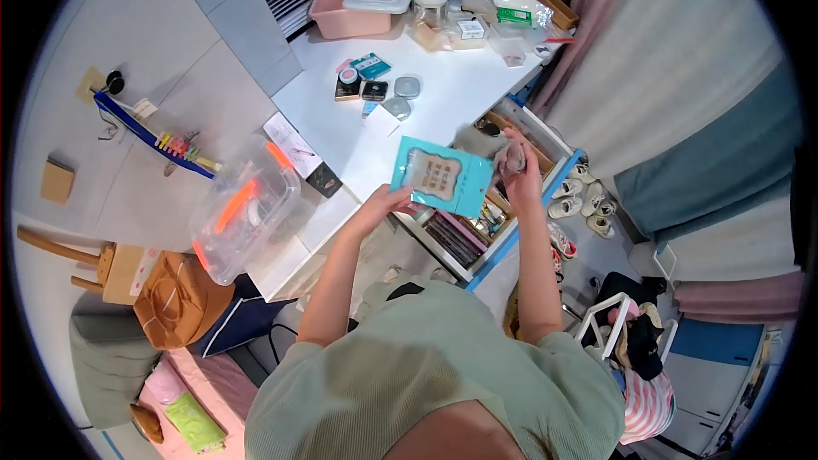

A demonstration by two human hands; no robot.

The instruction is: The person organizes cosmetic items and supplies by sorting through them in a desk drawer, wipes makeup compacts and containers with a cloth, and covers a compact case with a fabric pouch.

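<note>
My left hand (385, 206) pinches the lower left edge of a flat turquoise packet (469, 186) with a clear window. Several small brownish pieces with dark marks show through that window. At the packet's right, my right hand (527, 177) is closed around a small greyish-pink bundle (512, 158), whose kind I cannot make out. Both hands are above an open drawer (504, 237), which holds dark flat cases and several small items. A fuzzy grey thing (479, 141) lies beside the right hand, partly covered by the packet.
On the white desk (319, 119) are small cosmetic cases (374, 90), a pink bin (339, 17) and a clear box with orange latches (247, 213). Clutter including a green box (514, 15) fills the far right corner. Shoes (566, 207) stand on the floor right of the drawer.
</note>
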